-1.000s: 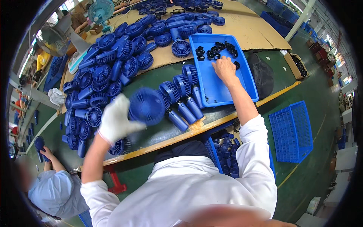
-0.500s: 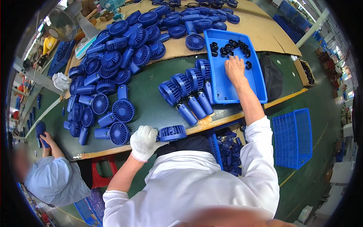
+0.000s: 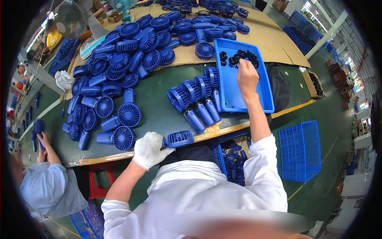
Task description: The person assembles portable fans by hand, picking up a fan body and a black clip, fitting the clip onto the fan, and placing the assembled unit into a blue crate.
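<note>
Across the green tabletop (image 3: 159, 115) I see a great heap of blue fans (image 3: 119, 61) to the left, a blue tray (image 3: 230, 89) to the right, and a row of four fans (image 3: 203, 86) just beside the tray. The gloved left hand (image 3: 149, 149) grips the handle of a single fan (image 3: 180, 138), its cage at the tabletop's front edge; a second ago that fan was a blur in mid-air, and now it sits steady. The bare right hand (image 3: 247, 79) has drawn its fingertips together by the small black parts (image 3: 232, 60); whether it pinches one, I can't tell. I'd judge the work is now split: one hand steadies the fan, the other is busy in the tray.
</note>
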A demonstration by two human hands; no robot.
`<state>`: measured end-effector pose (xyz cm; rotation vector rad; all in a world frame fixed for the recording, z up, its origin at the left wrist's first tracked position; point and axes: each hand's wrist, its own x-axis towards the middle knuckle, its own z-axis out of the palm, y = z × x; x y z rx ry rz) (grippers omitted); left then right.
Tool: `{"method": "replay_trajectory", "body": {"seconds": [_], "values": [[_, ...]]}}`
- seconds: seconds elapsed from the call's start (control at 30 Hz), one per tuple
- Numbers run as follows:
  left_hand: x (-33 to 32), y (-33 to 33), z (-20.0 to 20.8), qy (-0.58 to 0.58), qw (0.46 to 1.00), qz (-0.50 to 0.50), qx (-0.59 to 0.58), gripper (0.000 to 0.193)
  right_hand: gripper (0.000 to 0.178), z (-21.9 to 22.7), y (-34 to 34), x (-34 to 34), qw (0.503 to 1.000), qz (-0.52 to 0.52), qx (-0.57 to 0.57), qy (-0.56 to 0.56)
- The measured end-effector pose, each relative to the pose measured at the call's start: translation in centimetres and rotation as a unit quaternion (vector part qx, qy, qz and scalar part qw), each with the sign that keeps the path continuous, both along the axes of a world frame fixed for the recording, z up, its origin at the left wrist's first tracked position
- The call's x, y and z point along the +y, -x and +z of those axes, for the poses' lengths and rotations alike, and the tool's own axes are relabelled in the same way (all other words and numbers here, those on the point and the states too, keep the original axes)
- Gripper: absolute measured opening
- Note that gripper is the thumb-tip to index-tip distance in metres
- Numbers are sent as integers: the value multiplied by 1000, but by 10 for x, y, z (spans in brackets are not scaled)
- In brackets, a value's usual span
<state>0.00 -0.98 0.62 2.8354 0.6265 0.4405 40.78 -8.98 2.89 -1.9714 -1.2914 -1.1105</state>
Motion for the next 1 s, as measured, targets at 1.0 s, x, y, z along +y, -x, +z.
{"method": "replay_trajectory", "body": {"seconds": [1.0], "values": [[-61, 9, 8, 389, 828, 85, -396, 27, 20, -30, 309, -59, 514, 503, 679, -145]]}}
